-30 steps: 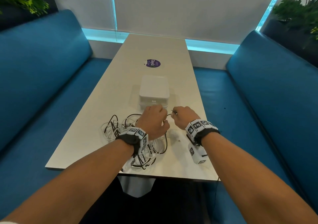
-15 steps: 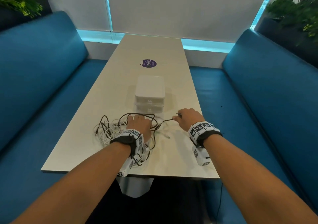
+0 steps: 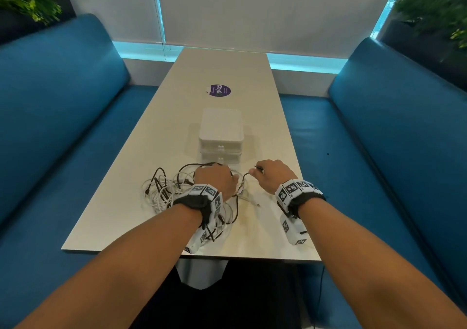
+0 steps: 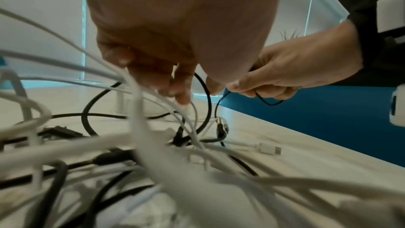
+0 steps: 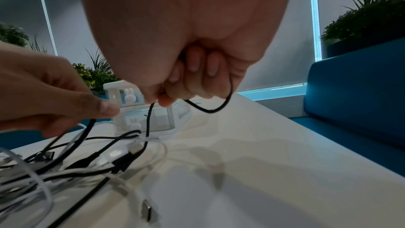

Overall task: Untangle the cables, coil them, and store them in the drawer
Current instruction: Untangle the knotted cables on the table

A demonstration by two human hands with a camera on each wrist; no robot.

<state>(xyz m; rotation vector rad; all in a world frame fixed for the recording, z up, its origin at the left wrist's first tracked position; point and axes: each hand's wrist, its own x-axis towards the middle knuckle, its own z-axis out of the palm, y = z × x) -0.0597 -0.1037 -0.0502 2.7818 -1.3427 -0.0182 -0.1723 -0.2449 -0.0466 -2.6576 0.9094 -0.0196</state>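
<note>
The right hand (image 3: 271, 175), pinching a thin black cable (image 5: 149, 119), has drawn apart from the left hand (image 3: 214, 180), which grips the tangle (image 3: 171, 192) on the worktop (image 3: 177, 116); separation has begun.

A round purple sticker (image 3: 220, 90) lies flat on the pale table (image 3: 177, 81), beyond the white drawer box (image 3: 221, 129); its large white lettering reads "ClayG", turned sideways to the head camera. A smaller line of white print beside that word is too fine to read. The bands on both wrists (image 3: 295, 188) carry black-and-white square coded markers, which are patterns only, with no letters or numbers. Nothing else bears legible writing.
</note>
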